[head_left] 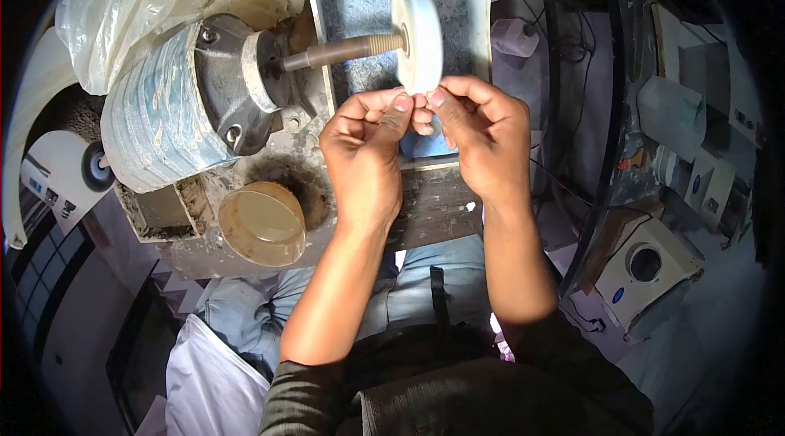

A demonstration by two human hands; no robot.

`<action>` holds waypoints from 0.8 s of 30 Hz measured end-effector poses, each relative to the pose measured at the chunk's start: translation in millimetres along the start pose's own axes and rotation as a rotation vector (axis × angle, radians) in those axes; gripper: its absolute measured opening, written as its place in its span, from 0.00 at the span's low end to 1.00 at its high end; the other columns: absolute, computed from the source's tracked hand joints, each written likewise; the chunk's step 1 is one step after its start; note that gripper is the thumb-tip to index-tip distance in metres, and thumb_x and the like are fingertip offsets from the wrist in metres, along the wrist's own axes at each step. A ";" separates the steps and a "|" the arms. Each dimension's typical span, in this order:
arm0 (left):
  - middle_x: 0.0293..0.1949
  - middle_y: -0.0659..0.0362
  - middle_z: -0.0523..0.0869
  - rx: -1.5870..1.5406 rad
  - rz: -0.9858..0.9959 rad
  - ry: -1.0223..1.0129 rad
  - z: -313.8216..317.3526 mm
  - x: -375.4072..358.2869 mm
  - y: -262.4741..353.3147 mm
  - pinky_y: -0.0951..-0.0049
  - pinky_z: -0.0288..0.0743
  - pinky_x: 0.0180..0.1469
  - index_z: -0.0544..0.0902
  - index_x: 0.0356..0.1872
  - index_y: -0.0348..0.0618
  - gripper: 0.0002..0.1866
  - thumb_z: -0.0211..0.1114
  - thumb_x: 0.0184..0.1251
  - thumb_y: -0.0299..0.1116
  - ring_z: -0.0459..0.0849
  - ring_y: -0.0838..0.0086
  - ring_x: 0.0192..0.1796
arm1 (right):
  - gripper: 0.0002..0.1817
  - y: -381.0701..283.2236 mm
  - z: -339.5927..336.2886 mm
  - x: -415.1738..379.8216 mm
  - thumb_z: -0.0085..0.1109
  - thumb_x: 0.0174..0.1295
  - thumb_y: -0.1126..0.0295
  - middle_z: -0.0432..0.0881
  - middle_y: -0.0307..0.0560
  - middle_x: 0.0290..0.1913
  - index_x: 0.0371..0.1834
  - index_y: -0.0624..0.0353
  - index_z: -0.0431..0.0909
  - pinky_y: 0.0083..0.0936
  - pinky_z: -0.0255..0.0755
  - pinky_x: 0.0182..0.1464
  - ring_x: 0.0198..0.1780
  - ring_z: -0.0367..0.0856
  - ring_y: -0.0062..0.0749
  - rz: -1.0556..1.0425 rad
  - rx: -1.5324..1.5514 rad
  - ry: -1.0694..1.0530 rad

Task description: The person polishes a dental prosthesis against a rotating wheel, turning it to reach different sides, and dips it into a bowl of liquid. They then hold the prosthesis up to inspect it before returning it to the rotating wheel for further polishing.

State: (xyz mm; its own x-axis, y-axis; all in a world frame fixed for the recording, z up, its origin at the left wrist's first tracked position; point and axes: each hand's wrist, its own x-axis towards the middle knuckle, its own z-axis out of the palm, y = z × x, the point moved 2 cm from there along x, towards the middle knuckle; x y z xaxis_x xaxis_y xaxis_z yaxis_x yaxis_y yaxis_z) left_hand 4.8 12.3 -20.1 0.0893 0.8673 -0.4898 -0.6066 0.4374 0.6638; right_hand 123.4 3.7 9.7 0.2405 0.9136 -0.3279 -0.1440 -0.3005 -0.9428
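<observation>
A white polishing wheel (423, 39) sits on the end of a threaded metal spindle (347, 51), which comes out of a motor (163, 105) on the left. Right at the wheel's lower edge, my left hand (365, 141) is closed in a pinch, thumb against the curled fingers. My right hand (493, 137) pinches from the other side, its fingertips meeting those of the left. Whatever lies between the fingertips is too small and too covered to name. Behind the wheel is a tray (484, 19) with a bluish, fuzzy lining.
A round bowl of cloudy liquid (262, 223) stands on the stained bench near my left forearm. Beside it is a crusted square container (163, 211). Clear plastic sheeting (139, 2) drapes over the upper left. Cream-coloured machines (650, 272) and a dark metal frame stand on the right.
</observation>
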 end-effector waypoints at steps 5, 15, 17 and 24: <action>0.34 0.51 0.85 -0.006 0.053 -0.050 -6.3 -0.7 2.5 0.75 0.78 0.40 0.79 0.39 0.29 0.03 0.58 0.67 0.18 0.83 0.74 0.34 | 0.05 -0.8 1.0 -7.9 0.58 0.63 0.79 0.84 0.43 0.33 0.40 0.70 0.81 0.14 0.73 0.35 0.33 0.81 0.18 -0.051 -0.119 -0.013; 0.37 0.51 0.84 0.114 0.185 -0.310 -14.6 -14.0 9.3 0.74 0.77 0.45 0.75 0.41 0.35 0.02 0.56 0.70 0.21 0.82 0.74 0.37 | 0.06 -17.9 -12.7 -16.8 0.63 0.58 0.77 0.84 0.44 0.33 0.39 0.64 0.84 0.14 0.68 0.29 0.30 0.80 0.19 -0.350 -0.514 -0.038; 0.34 0.53 0.83 0.129 0.096 -0.343 -10.6 -17.3 10.7 0.76 0.77 0.42 0.74 0.42 0.35 0.03 0.54 0.71 0.21 0.82 0.76 0.35 | 0.08 -15.6 -10.9 -14.9 0.63 0.59 0.77 0.84 0.44 0.36 0.42 0.64 0.83 0.15 0.71 0.33 0.32 0.81 0.21 -0.282 -0.412 -0.068; 0.30 0.57 0.81 0.144 -0.087 -0.225 -10.1 -17.6 11.1 0.80 0.72 0.33 0.73 0.44 0.35 0.04 0.55 0.71 0.20 0.77 0.80 0.30 | 0.07 -6.2 -14.0 -19.1 0.61 0.61 0.80 0.84 0.43 0.38 0.43 0.65 0.80 0.14 0.74 0.35 0.34 0.81 0.18 -0.016 -0.116 -0.166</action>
State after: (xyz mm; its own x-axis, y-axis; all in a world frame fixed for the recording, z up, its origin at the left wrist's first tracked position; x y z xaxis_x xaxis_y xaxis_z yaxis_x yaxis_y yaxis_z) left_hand -11.5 -0.5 -9.9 0.3191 0.8492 -0.4207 -0.4725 0.5274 0.7062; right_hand 133.2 -15.7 21.0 0.0790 0.9481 -0.3080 -0.0279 -0.3068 -0.9514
